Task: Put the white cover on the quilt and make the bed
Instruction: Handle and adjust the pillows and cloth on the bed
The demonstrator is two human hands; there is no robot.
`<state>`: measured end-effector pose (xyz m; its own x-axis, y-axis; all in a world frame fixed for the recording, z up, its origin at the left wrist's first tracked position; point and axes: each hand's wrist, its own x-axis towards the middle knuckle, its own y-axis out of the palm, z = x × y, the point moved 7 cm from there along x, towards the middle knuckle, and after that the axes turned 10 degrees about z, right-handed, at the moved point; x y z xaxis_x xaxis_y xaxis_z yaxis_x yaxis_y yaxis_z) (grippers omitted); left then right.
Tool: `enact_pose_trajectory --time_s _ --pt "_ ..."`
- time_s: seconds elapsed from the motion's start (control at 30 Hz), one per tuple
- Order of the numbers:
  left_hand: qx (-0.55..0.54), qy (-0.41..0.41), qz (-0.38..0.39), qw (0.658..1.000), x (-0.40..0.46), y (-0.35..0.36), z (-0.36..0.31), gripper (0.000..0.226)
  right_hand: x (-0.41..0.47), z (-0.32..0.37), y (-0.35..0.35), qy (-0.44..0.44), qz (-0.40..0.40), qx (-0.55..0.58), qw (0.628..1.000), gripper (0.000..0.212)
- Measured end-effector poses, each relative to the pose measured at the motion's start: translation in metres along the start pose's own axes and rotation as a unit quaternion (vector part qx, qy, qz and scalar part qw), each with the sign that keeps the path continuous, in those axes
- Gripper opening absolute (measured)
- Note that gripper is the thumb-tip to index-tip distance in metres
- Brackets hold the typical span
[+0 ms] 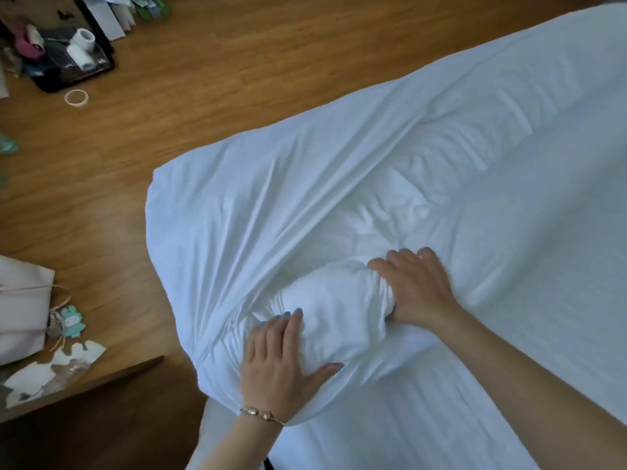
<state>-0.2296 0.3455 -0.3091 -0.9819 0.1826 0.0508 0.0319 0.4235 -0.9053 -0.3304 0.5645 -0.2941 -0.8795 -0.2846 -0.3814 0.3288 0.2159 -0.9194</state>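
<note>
The white cover (271, 198) lies crumpled over the near left corner of the bed (543, 266), with long folds running toward the far right. Inside it, a thick lump of quilt (339, 310) bulges near the front. My left hand (281, 361), with a bracelet on its wrist, cups the lump's near left side, fingers on top and thumb spread round it. At the lump's right end, my right hand (414, 286) grips the gathered cloth, fingers curled over it.
Wooden floor (237, 62) surrounds the bed on the left and far side. A dark tray of clutter (68, 56) and a tape ring (76, 97) lie far left. A pale bag (23, 307) and torn paper (51, 371) sit near a dark wooden furniture edge (101, 401).
</note>
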Motion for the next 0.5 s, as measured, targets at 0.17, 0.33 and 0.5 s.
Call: enact_pose_trajectory --time_s 0.17,0.33,0.5 --pt "-0.004 0.11 -0.046 0.993 -0.076 0.018 -0.056 0.077 -0.164 0.01 0.089 0.162 -0.209 0.058 0.963 0.029" --pt "-0.155 0.089 -0.013 0.984 -0.053 -0.039 -0.095 0.042 -0.178 0.019 0.101 0.211 -0.191 0.076 0.956 0.046" --pt "0.093 0.094 0.366 0.921 0.031 -0.001 -0.092 0.11 -0.172 0.014 0.067 0.135 -0.092 0.089 0.983 0.083"
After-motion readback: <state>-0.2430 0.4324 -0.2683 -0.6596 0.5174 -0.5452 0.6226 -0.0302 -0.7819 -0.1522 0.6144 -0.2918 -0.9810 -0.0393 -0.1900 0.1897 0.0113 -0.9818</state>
